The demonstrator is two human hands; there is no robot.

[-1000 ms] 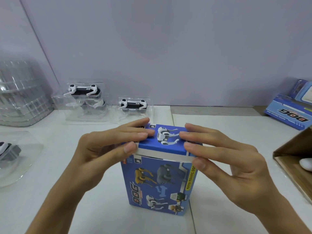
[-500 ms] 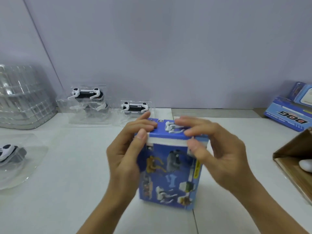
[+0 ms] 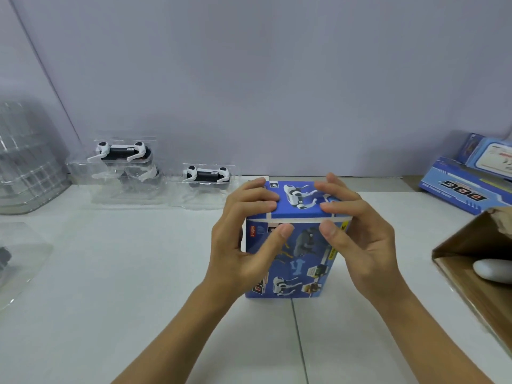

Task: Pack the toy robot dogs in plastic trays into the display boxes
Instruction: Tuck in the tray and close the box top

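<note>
Head view: the box stands upright on the table at the centre of the frame, straddling a seam in the tabletop. The left hand grips its top left corner, fingers curled over the lid and thumb pressed on the front face. The right hand grips the top right corner the same way. The lid lies almost flat, with a pale strip showing along its front edge, so the closing flap looks to be not fully tucked.

Risks, as a judgement: uneven pressing could crease the flap or buckle the thin card rather than seat it; too much downward force on the near edge could tip the tall box forward; a tray sitting high inside could keep the lid from closing.

At 10 o'clock from the box, two dogs in clear trays are stacked by the wall, with a third dog just right of them. Those remain to be packed. At 3 o'clock sits an open carton; at 2 o'clock lie flat boxes.

Writing: "DOG" reads upside down on the flat boxes, and part of the same word shows low on the held box's front. Smaller print is too blurred to read.
</note>
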